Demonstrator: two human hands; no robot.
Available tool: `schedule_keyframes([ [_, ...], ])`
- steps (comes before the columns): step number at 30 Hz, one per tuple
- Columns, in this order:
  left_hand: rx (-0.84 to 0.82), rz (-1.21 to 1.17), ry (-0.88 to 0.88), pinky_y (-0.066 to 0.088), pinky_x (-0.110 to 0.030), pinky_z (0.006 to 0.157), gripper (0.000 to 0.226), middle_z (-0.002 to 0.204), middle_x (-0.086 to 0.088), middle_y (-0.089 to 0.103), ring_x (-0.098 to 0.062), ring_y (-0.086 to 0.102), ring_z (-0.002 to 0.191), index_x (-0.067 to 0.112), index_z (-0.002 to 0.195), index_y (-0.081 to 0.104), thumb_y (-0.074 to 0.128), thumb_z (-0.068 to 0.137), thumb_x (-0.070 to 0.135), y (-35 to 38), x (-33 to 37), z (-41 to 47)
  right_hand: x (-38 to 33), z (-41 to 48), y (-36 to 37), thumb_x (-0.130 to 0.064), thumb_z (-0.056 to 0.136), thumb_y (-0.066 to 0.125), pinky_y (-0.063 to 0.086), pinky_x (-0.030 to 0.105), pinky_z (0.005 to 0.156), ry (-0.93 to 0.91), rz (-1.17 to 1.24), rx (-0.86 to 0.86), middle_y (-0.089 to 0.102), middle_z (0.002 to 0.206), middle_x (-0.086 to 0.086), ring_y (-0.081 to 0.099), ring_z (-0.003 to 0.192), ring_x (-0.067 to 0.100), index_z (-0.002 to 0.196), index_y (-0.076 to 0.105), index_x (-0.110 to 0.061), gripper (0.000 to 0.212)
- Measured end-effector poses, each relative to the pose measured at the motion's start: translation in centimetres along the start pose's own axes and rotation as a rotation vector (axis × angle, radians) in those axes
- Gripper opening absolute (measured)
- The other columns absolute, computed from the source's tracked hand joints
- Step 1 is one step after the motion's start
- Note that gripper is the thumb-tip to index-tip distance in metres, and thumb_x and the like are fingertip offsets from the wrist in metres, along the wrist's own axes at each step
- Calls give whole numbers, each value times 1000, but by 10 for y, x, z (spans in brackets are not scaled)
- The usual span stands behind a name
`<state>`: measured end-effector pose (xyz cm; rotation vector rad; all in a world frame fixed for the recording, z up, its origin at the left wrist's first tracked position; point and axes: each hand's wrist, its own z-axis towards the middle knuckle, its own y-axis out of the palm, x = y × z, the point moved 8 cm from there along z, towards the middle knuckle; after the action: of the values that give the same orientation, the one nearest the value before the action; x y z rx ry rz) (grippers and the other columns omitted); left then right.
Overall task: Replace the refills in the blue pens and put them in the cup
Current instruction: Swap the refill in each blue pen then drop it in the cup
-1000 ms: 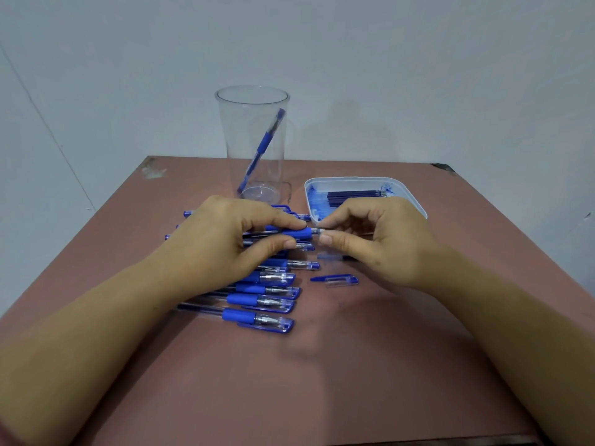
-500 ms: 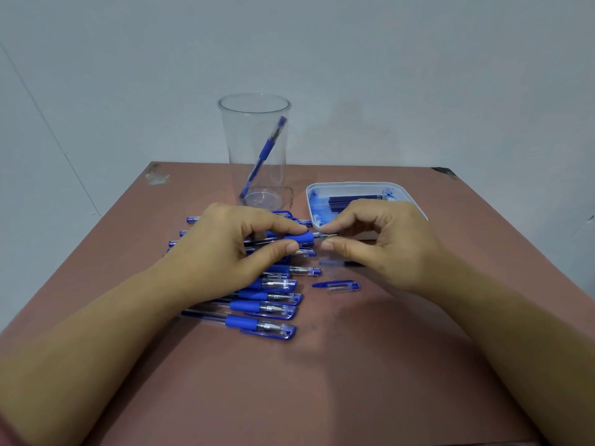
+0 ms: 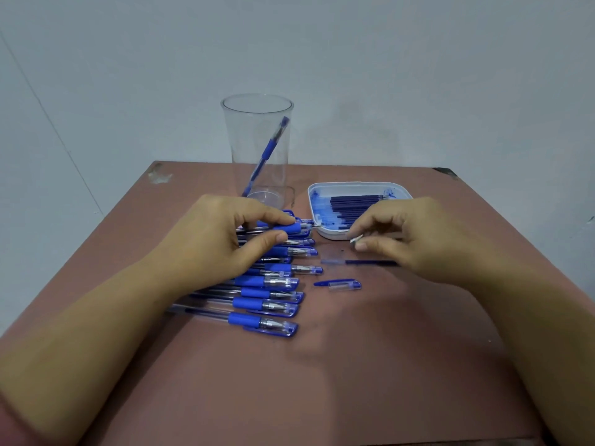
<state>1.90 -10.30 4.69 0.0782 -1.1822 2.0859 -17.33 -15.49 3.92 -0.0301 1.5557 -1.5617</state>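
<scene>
- Held pen (image 3: 291, 227): blue grip, long axis left to right, bare point aimed right at the tray. It is held just above the far end of the pen row.
- Left hand (image 3: 212, 239): thumb and forefinger curled round the pen's grip, pinching it.
- Right hand (image 3: 418, 233): thumb and forefinger pinch a small metal tip piece (image 3: 356, 238) by the tray's near edge, apart from the pen's point. The other fingers are loosely curled.
- Loose refill (image 3: 370, 262): flat on the table (image 3: 354, 365) below the right fingers, axis left to right.
- Loose cap (image 3: 343, 284): flat, nearer the person.
- Pen row (image 3: 264, 305): capped pens lying parallel, caps to the right, partly under the left hand.
- Cup (image 3: 257, 123): clear and upright at the far side, with one pen (image 3: 269, 149) leaning inside, its top toward the right rim.
- Tray (image 3: 357, 185): white, ink-stained, right of the cup, holding dark refills (image 3: 354, 204) that lie left to right.
</scene>
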Motion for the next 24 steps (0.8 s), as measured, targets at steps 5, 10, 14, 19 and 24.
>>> schedule_keyframes([
  [5, -15, 23, 4, 34, 3, 67, 22, 79, 41, 53, 26, 51, 72, 27, 104, 75, 75, 82, 23, 3, -1, 0, -16, 1, 32, -18, 91, 64, 38, 9, 80, -98, -253, -231, 60, 94, -18, 52, 91, 0, 103, 71, -27, 16],
  [10, -30, 25, 0, 36, 2, 67, 23, 75, 42, 52, 23, 52, 71, 28, 105, 75, 75, 82, 25, 4, -2, -1, -18, 3, 44, -18, 94, 60, 36, 20, 87, -130, -316, -294, 59, 98, -11, 43, 92, 3, 111, 69, -28, 22],
  [14, -32, 4, -8, 36, 2, 65, 23, 70, 45, 53, 21, 53, 69, 29, 105, 74, 73, 82, 26, 5, -2, -1, -16, 0, 23, -18, 88, 67, 41, 16, 86, -147, -200, -174, 60, 95, -21, 54, 95, 1, 105, 69, -33, 23],
  [19, -31, -8, -2, 38, -1, 67, 23, 75, 44, 55, 19, 57, 74, 33, 105, 73, 73, 83, 28, 8, 1, -1, -22, -1, 4, -26, 81, 76, 47, 11, 80, -169, 38, 119, 68, 91, -20, 63, 92, 1, 93, 64, -42, 24],
  [24, -36, -15, 7, 38, 0, 66, 25, 74, 45, 56, 17, 58, 72, 36, 104, 71, 75, 83, 25, 10, 5, -2, -21, 8, 18, -24, 84, 74, 46, 9, 78, -130, 139, 116, 69, 89, -24, 65, 88, -3, 90, 67, -46, 23],
])
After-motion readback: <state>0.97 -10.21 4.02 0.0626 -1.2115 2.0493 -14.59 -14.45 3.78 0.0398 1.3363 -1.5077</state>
